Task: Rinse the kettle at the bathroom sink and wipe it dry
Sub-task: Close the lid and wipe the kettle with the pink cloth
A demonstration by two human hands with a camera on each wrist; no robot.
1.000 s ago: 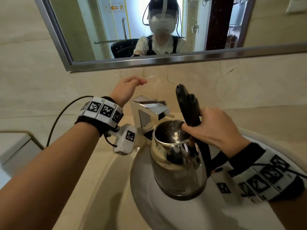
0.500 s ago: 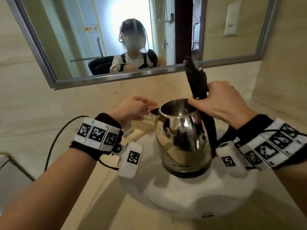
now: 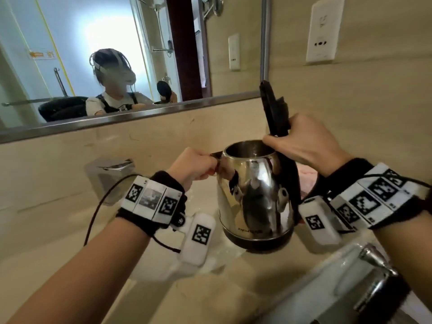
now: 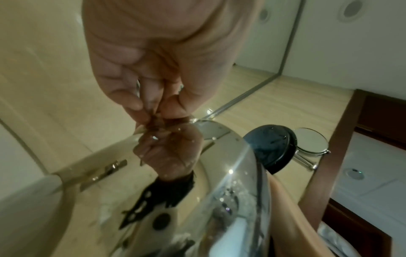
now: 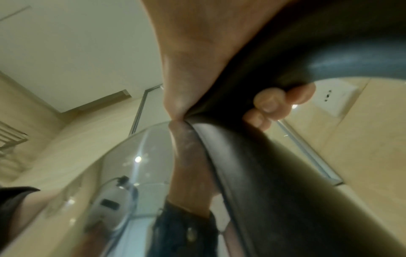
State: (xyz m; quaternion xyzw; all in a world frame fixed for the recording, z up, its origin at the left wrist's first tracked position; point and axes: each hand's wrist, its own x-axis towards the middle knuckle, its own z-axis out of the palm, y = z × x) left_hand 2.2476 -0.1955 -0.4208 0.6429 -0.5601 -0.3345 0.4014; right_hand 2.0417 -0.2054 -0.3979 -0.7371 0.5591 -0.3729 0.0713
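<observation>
Kettle (image 3: 256, 195): you hold it upright, clear of the counter (image 3: 70, 230), near the frame centre in the head view, lid (image 3: 272, 106) hinged open and standing up at 12 o'clock from the rim. Your right hand (image 3: 301, 143) is wrapped round the black handle (image 3: 293, 183) on the 3 o'clock side. Your left hand (image 3: 194, 167) pinches the spout (image 3: 216, 155) at 9 o'clock; the left wrist view confirms fingertips (image 4: 131, 102) closed on its lip. The long axis is vertical, and both hands are on the body, so any tipping turns on the spout side. The faucet (image 3: 109, 167) sits at 9 o'clock, beyond your left wrist. The basin is mostly cut off, and the interior cannot be read for water. A pink item behind the handle is too hidden to identify.
</observation>
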